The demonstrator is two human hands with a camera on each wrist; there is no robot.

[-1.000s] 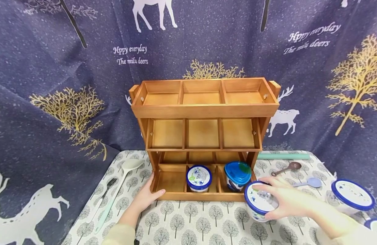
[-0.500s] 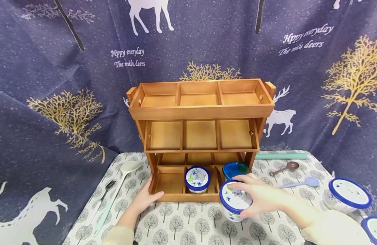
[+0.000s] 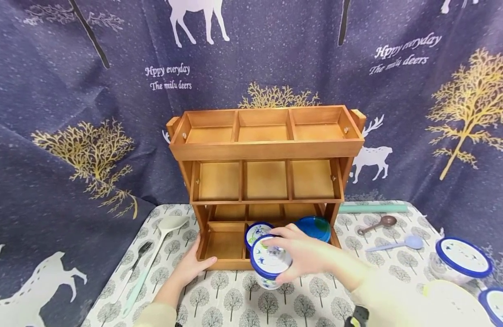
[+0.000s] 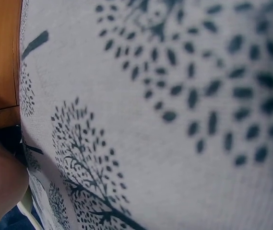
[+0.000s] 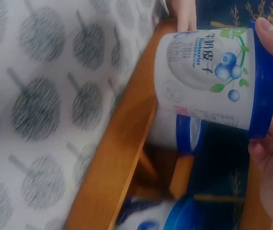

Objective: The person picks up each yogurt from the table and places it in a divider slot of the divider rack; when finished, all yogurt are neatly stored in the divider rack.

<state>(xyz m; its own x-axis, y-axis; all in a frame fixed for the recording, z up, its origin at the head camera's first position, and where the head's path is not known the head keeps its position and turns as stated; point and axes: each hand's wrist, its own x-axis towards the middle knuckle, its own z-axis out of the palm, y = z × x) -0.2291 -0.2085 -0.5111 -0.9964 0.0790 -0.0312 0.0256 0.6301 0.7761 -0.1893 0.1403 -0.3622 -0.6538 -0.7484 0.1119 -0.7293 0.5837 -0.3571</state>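
My right hand [image 3: 302, 252] grips a white tub [image 3: 271, 255] by its blue-rimmed lid, fingers and thumb spread around the edge. Blueberries are printed on its side in the right wrist view. The tub is in front of the rack's bottom tier and overlaps a similar tub [image 3: 257, 230] in the middle compartment. A tub with a full blue lid [image 3: 314, 227] stands in the right compartment, partly hidden by the right hand. My left hand [image 3: 190, 268] holds the lower left corner of the wooden rack [image 3: 267, 150], its thumb on the front rail and fingers along the side.
Two more blue-rimmed tubs, one farther back [image 3: 461, 258] and one nearer [image 3: 498, 306], stand at the right. A brown scoop [image 3: 386, 221], a lilac spoon [image 3: 412, 242] and a green rod [image 3: 374, 208] lie there. A fork [image 3: 142, 250] and a long-handled spoon [image 3: 171, 223] lie left.
The right hand has carried the gripped tub leftward, from beside the rack's right end to in front of the middle compartment. The left hand has stayed at the rack's corner.
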